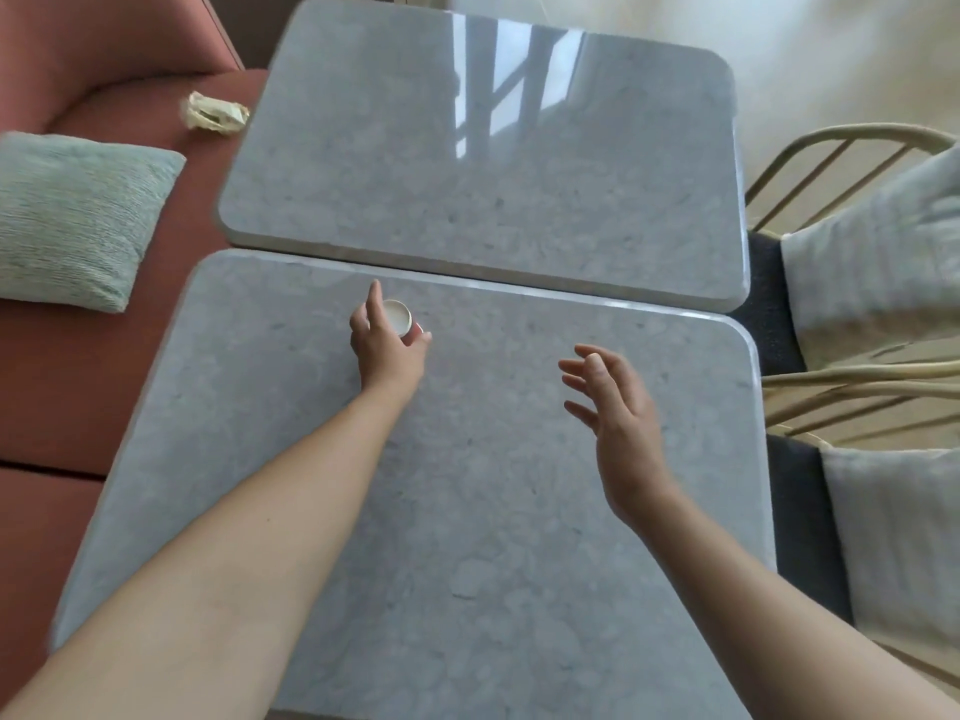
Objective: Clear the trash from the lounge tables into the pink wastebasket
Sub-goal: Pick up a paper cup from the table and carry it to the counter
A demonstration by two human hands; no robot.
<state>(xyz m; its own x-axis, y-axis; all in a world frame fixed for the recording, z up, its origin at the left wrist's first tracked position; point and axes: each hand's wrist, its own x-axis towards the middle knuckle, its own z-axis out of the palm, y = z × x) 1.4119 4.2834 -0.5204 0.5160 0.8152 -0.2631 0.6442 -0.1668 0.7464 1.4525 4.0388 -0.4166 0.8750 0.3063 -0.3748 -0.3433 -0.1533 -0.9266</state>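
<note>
A small white paper cup (398, 317) stands on the near grey marble table (493, 511), close to its far edge. My left hand (387, 340) wraps around the cup, thumb on the right side and fingers on the left. My right hand (613, 407) hovers over the same table further right, fingers spread and holding nothing. A crumpled cream wrapper (214, 112) lies on the red sofa seat (62, 376) beside the far marble table (493, 148). The pink wastebasket is not in view.
A pale green cushion (72, 215) rests on the sofa at the left. Two wooden spindle-back chairs (852, 397) with grey cushions (883, 252) stand along the tables' right side. The two tables sit almost edge to edge.
</note>
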